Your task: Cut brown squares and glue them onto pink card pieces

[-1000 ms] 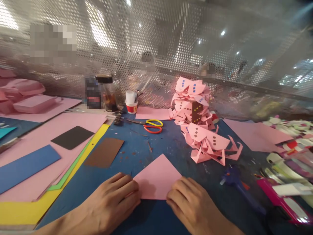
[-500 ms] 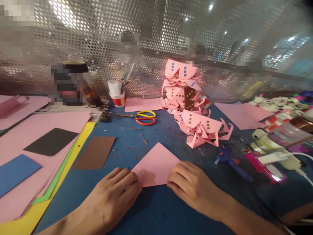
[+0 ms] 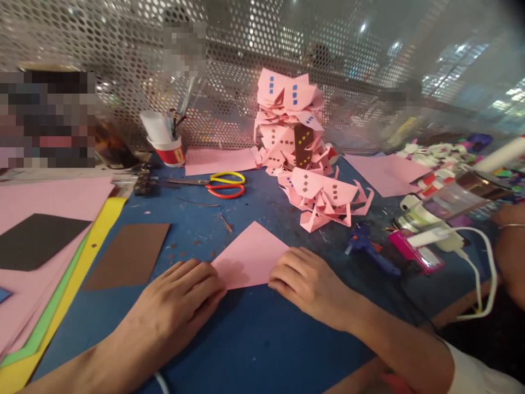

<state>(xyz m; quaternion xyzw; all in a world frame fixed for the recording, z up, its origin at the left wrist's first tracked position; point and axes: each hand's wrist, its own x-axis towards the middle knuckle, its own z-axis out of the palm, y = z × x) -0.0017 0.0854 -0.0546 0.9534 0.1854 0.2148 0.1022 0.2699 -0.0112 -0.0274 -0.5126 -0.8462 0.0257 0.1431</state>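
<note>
A sheet of pink paper lies on the blue tabletop with one corner pointing away from me and a straight edge near me; it looks folded into a triangle. At its left corner my left hand is closed, fingers curled over the paper. My right hand grips the right corner the same way, its fingertips partly hidden. Beyond the sheet are folded pink paper figures with small brown squares. Behind them rises a pile of similar figures, some with blue squares.
Scissors with yellow and red handles lie behind the sheet. Brown paper and stacked coloured sheets are to the left. On the right are a blue glue gun, a white cable and another person's arm.
My view has shifted, so most things sit further left and higher in the picture. Both hands stay on the pink paper's corners. More of the other person's arm shows at right.
</note>
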